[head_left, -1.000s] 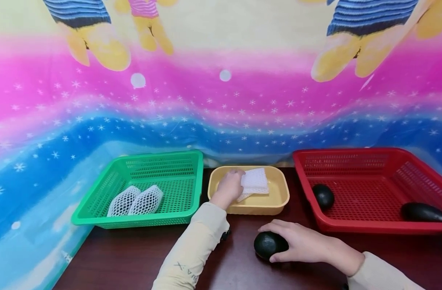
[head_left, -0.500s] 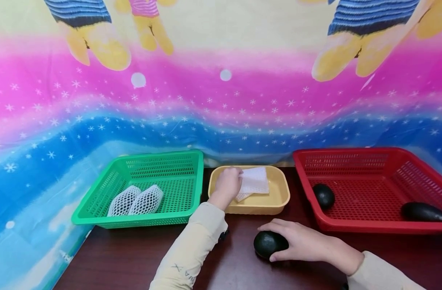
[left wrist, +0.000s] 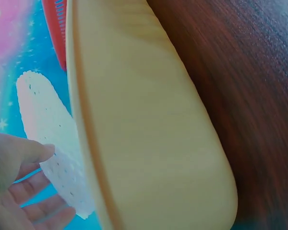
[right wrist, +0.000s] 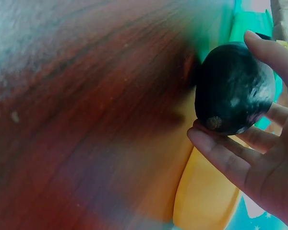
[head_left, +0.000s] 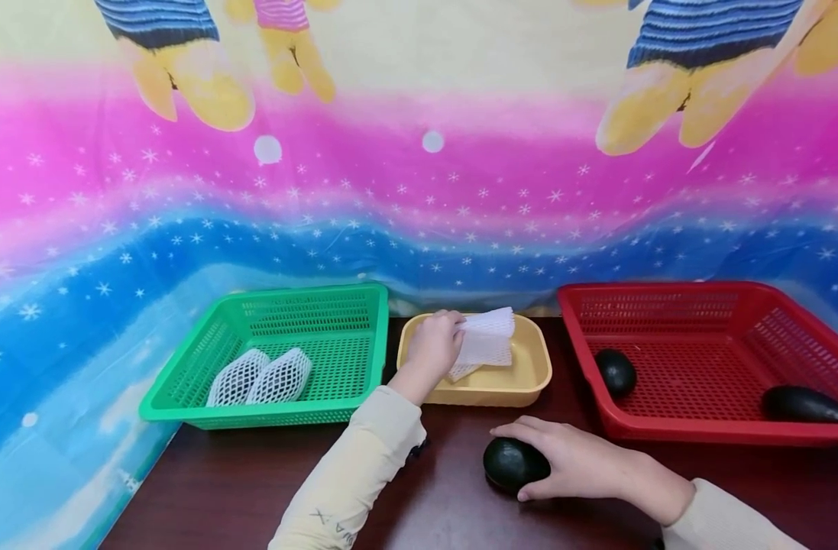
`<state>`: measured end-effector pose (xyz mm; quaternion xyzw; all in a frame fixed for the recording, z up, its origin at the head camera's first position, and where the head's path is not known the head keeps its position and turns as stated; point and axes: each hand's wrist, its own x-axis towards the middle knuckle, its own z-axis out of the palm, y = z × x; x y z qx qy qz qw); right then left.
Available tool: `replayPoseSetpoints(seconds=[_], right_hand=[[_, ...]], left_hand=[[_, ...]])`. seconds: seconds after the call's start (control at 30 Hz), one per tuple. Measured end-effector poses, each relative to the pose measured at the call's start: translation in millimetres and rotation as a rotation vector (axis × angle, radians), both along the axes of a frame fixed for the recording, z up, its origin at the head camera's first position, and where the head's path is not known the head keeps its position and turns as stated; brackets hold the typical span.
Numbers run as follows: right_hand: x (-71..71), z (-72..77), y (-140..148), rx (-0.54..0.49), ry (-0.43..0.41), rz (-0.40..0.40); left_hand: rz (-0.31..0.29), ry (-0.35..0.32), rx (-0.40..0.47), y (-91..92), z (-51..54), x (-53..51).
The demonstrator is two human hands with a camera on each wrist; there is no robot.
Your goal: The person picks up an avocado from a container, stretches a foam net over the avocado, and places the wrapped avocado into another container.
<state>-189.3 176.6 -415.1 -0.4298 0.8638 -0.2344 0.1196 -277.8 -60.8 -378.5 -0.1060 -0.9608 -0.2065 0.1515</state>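
My left hand is over the yellow tray and pinches a white foam fruit net between thumb and fingers. In the left wrist view the foam net stands up above the tray's rim. More white netting lies in the tray below. My right hand holds a dark, glossy, egg-shaped fruit on the table, thumb on one side and fingers on the other. A round scar marks the end of this fruit in the right wrist view.
At left stands a green basket with two netted dark fruits. The red basket at right holds a rounded dark fruit and a longer one. A printed cloth hangs behind the dark wooden table.
My left hand has lifted the top foam net, whose far end now rises above the rest of the netting. The right hand and its fruit have stayed in place.
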Motion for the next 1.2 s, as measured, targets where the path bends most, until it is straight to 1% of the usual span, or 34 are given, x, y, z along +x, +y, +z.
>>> replayPoseSetpoints(seconds=[0.13, 0.27, 0.47, 0.67, 0.77, 0.9, 1.0, 1.1, 1.2], right_hand=[[-0.5, 1.6, -0.2, 0.012, -0.031, -0.004], [-1.5, 3.5, 1.2, 0.012, -0.033, 0.007], [-1.2, 5.9, 2.8, -0.007, -0.01, 0.027], [0.6, 5.3, 4.0, -0.011, 0.04, 0.046], [0.5, 10.2, 5.5, -0.012, 0.041, 0.042], [1.4, 20.3, 7.5, -0.015, 0.047, 0.032], [0.4, 25.0, 10.0, -0.029, 0.071, 0.031], [-1.5, 28.7, 11.7, -0.061, 0.112, 0.024], [-2.2, 34.6, 12.5, -0.117, 0.151, 0.008]], left_hand=[[-0.019, 0.004, 0.0, -2.5, 3.9, 4.5], [-0.046, 0.011, 0.006, -5.9, 5.0, 7.9], [-0.108, 0.018, 0.041, -12.2, 6.3, 12.8], [-0.129, 0.026, 0.049, -19.8, 9.0, 22.1], [-0.146, 0.028, 0.07, -23.6, 12.2, 27.9], [-0.155, 0.011, 0.097, -27.4, 16.1, 35.7], [-0.162, 0.007, 0.114, -29.0, 18.3, 40.5], [-0.173, 0.02, 0.121, -30.1, 21.0, 46.0], [-0.179, 0.038, 0.111, -32.2, 23.9, 52.9]])
